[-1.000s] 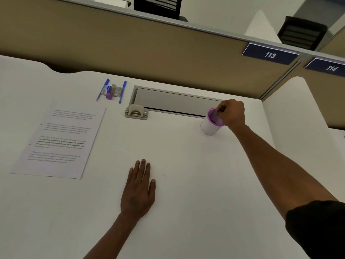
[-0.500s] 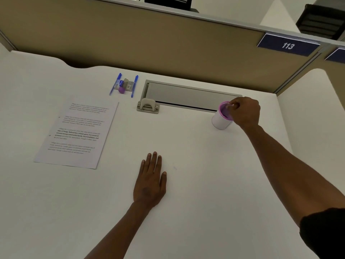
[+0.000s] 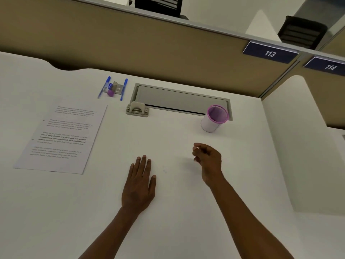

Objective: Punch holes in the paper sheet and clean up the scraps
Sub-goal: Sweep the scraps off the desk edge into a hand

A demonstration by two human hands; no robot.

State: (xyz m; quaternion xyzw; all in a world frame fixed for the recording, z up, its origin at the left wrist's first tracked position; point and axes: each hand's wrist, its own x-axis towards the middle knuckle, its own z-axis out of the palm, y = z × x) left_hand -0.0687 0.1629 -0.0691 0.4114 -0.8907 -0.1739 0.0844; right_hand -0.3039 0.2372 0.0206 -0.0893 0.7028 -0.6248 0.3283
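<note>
A printed paper sheet (image 3: pixel 59 139) lies flat at the left of the white desk (image 3: pixel 177 212), with two small holes along its left edge. A beige hole punch (image 3: pixel 137 109) stands behind the desk's middle. At the back right a white cup with a pink rim (image 3: pixel 213 119) stands upright. My left hand (image 3: pixel 139 186) rests palm down on the desk, fingers apart. My right hand (image 3: pixel 208 159) hovers above the desk in front of the cup, fingers loosely curled, nothing visible in it.
Two blue pens, a small pack and a purple ball (image 3: pixel 113 88) lie at the back left. A grey cable hatch (image 3: pixel 181 100) is set into the desk behind the punch. A tan partition (image 3: pixel 149 45) closes the back; a white divider (image 3: pixel 302 139) stands at the right.
My right hand has left the cup's rim and drawn back toward me, over the desk's middle. The cup stays where it stood. My left hand has not moved.
</note>
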